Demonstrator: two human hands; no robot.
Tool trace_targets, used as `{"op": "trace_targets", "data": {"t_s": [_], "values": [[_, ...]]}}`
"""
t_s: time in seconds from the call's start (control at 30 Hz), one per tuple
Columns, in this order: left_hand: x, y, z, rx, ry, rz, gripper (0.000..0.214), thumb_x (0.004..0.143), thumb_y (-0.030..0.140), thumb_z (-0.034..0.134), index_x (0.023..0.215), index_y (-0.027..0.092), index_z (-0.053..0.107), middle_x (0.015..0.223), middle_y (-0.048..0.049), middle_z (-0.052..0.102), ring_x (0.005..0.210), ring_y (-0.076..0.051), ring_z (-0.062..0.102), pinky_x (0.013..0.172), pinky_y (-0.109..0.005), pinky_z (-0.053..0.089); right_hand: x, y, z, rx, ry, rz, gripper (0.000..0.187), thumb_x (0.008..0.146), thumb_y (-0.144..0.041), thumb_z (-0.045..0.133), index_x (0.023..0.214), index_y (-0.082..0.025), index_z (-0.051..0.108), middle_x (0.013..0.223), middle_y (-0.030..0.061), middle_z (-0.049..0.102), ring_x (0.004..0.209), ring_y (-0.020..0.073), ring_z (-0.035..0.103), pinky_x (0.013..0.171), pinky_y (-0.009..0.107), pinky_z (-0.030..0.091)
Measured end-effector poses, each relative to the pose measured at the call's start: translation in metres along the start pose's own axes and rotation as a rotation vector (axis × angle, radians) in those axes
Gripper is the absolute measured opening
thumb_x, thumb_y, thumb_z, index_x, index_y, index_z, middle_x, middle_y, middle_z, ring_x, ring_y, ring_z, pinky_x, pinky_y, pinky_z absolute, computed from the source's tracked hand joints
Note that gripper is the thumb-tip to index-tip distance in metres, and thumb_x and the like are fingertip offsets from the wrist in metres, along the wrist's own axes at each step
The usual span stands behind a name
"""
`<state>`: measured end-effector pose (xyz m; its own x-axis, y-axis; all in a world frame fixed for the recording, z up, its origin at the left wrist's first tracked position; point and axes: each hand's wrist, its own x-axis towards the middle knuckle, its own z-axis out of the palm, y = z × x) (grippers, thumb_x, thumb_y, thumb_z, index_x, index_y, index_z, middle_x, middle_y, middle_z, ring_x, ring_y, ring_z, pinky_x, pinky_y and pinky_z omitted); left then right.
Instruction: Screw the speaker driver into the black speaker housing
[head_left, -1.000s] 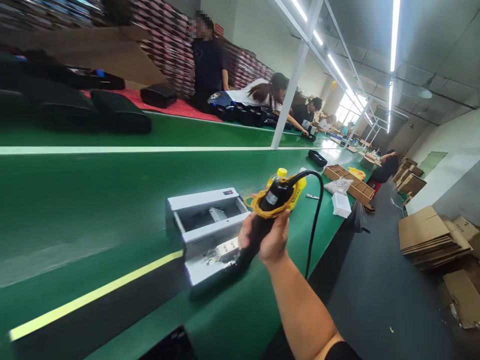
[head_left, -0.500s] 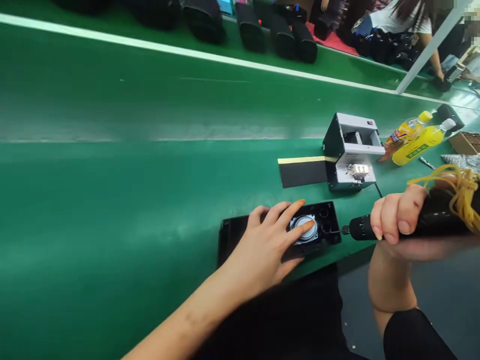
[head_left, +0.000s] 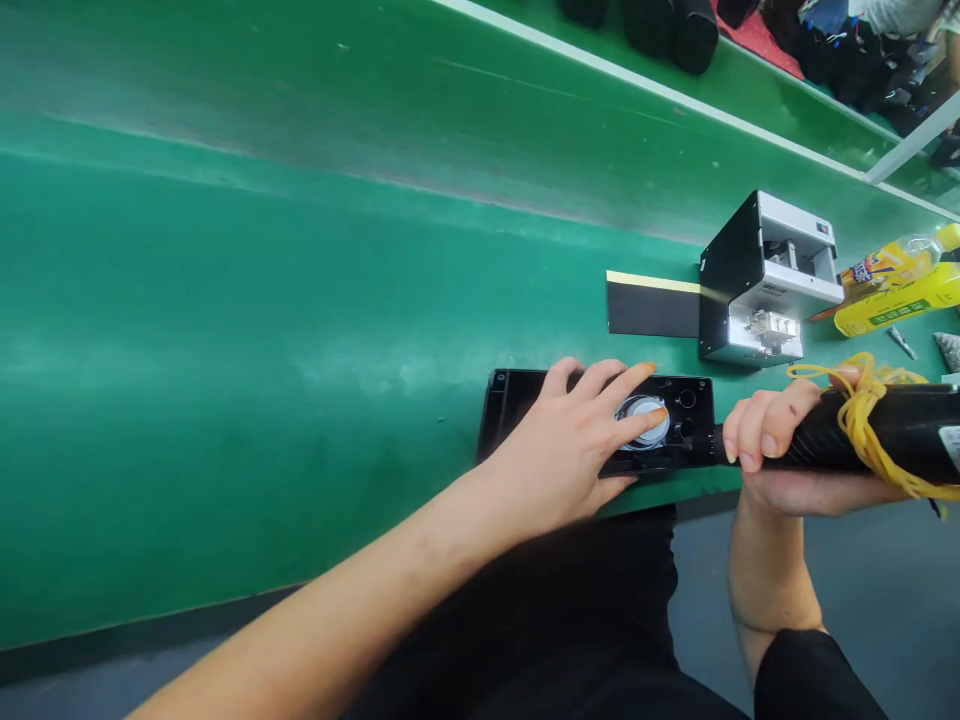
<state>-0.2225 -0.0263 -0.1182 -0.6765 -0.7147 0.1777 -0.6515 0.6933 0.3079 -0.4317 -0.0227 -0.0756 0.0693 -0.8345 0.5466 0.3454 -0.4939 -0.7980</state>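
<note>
Two hands at one black case [head_left: 514, 400], which lies flat near the front edge of the green surface [head_left: 300, 300]. Left hand [head_left: 577, 445]: fingers spread flat, pressing the case and its round speaker [head_left: 636, 406] (nothing gripped). Right hand [head_left: 780, 450]: fingers curled tight around a screwdriver [head_left: 900, 435], tip at the case's right end. Behind: grey box [head_left: 765, 280], two yellow bottles [head_left: 892, 290].

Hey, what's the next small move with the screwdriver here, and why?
Probably tip the screwdriver down into a hole beside the speaker. The right hand holds it nearly level at the right end of the housing, while the left hand presses on the speaker.
</note>
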Motion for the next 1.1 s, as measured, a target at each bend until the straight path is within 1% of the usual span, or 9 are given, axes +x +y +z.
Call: {"op": "trace_targets", "data": {"t_s": [0.1,0.23,0.37,0.53,0.6,0.7,0.8,1.0,1.1], "values": [[0.000,0.000,-0.001,-0.005,-0.005,-0.003,0.066,0.079,0.048,0.084,0.139,0.034,0.061,0.162,-0.0122,0.043,0.139,-0.037,0.048,0.108,-0.060,0.040,0.000,0.003,-0.002,-0.021,-0.004,0.006,0.060,0.100,-0.078,0.045,0.124,-0.028,0.069,0.065,-0.0059,0.050,0.041,0.0117,0.046,0.040,0.025,0.048],[0.001,0.001,-0.001,-0.007,-0.009,-0.003,0.066,0.078,0.048,0.085,0.139,0.034,0.062,0.162,-0.0127,0.043,0.139,-0.038,0.048,0.108,-0.059,0.038,-0.001,0.007,-0.004,-0.042,-0.004,-0.012,0.063,0.098,-0.079,0.046,0.131,-0.030,0.066,0.066,-0.0066,0.050,0.041,0.0114,0.045,0.039,0.024,0.048],[0.001,0.002,-0.001,-0.002,-0.012,-0.001,0.066,0.078,0.049,0.085,0.139,0.033,0.062,0.162,-0.0127,0.042,0.139,-0.038,0.047,0.109,-0.059,0.036,-0.001,0.009,-0.004,-0.072,0.000,-0.005,0.067,0.099,-0.082,0.038,0.124,-0.028,0.068,0.065,-0.0066,0.046,0.039,0.0108,0.042,0.037,0.024,0.045],[0.001,0.002,-0.001,-0.002,-0.011,-0.003,0.067,0.079,0.049,0.084,0.140,0.033,0.062,0.163,-0.0120,0.042,0.139,-0.038,0.047,0.110,-0.058,0.036,0.001,0.010,-0.002,-0.138,0.055,-0.033,0.059,0.100,-0.078,0.042,0.125,-0.030,0.066,0.063,-0.0069,0.048,0.037,0.0107,0.039,0.036,0.022,0.043],[0.001,0.001,-0.002,-0.002,-0.013,-0.004,0.066,0.079,0.048,0.084,0.140,0.033,0.062,0.163,-0.0118,0.042,0.139,-0.037,0.047,0.110,-0.058,0.036,0.001,0.011,-0.001,-0.164,0.079,-0.036,0.061,0.099,-0.080,0.042,0.124,-0.030,0.065,0.061,-0.0071,0.047,0.035,0.0111,0.038,0.034,0.022,0.041],[0.001,0.001,-0.003,-0.005,-0.020,-0.007,0.065,0.080,0.048,0.083,0.140,0.033,0.061,0.163,-0.0114,0.041,0.139,-0.037,0.046,0.110,-0.058,0.036,0.000,0.011,-0.001,-0.162,0.043,-0.021,0.063,0.098,-0.082,0.038,0.112,-0.028,0.066,0.060,-0.0068,0.046,0.035,0.0115,0.038,0.035,0.023,0.041],[0.001,0.001,-0.003,-0.010,-0.021,-0.008,0.065,0.080,0.047,0.083,0.140,0.033,0.061,0.164,-0.0113,0.041,0.140,-0.038,0.046,0.110,-0.058,0.037,-0.001,0.010,-0.002,-0.131,-0.003,0.008,0.062,0.098,-0.081,0.040,0.103,-0.025,0.066,0.060,-0.0059,0.047,0.037,0.0122,0.041,0.038,0.025,0.046],[0.001,0.002,-0.003,-0.014,-0.021,-0.009,0.062,0.082,0.047,0.081,0.139,0.032,0.061,0.163,-0.0120,0.041,0.140,-0.037,0.046,0.109,-0.059,0.037,-0.001,0.010,-0.003,-0.086,0.046,0.027,0.058,0.102,-0.075,0.035,0.118,-0.029,0.068,0.062,-0.0052,0.047,0.038,0.0127,0.041,0.039,0.025,0.045],[0.001,0.002,-0.003,-0.014,-0.019,-0.008,0.065,0.081,0.047,0.082,0.140,0.032,0.061,0.164,-0.0121,0.041,0.140,-0.038,0.046,0.109,-0.059,0.037,0.000,0.010,-0.003,-0.085,0.031,0.005,0.057,0.101,-0.075,0.039,0.123,-0.031,0.068,0.062,-0.0055,0.047,0.038,0.0123,0.042,0.038,0.024,0.045]]}}
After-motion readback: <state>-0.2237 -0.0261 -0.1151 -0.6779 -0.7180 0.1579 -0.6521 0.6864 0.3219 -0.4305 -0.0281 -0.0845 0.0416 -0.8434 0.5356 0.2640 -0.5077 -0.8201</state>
